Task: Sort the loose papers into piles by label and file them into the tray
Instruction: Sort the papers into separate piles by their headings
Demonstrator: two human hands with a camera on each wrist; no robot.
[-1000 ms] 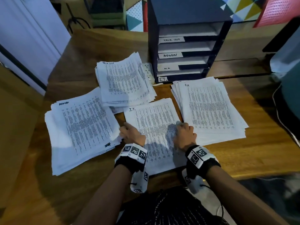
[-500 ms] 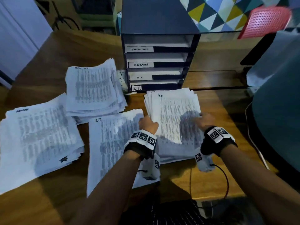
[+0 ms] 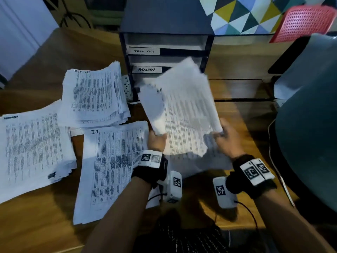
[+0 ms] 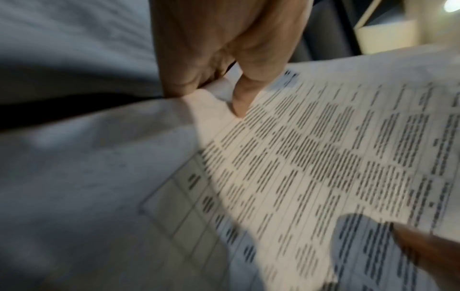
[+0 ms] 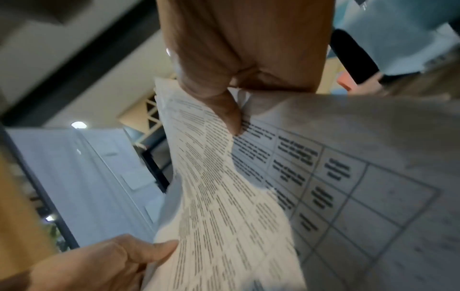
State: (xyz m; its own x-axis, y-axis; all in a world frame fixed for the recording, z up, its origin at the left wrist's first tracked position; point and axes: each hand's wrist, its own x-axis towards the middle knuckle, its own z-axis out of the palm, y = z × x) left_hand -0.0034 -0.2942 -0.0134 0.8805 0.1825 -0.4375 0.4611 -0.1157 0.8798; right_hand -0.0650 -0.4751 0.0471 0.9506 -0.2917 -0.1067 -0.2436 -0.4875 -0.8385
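Both my hands hold the H.R. paper stack (image 3: 184, 114) off the wooden table (image 3: 237, 114), tilted up toward the dark file tray (image 3: 167, 24). My left hand (image 3: 156, 141) pinches its near left edge, thumb on top (image 4: 239, 106). My right hand (image 3: 221, 136) grips its right edge (image 5: 224, 196). The sheets fan loosely and blur. The tray's shelves read TASK LIST (image 3: 144, 51) and ADMIN (image 3: 146, 69); the lifted stack hides the lower labels. Three piles lie on the table: task list (image 3: 94, 97), admin (image 3: 32, 148) and I.T. (image 3: 113, 165).
A grey chair back (image 3: 306, 125) crowds the table's right side, with a white cable (image 3: 271, 143) along it. A red chair (image 3: 302, 21) stands behind. A white power strip (image 3: 127, 86) lies left of the tray's foot.
My hands left the I.T. pile, moved right to the H.R. pile, took hold of it and lifted it off the table toward the tray.
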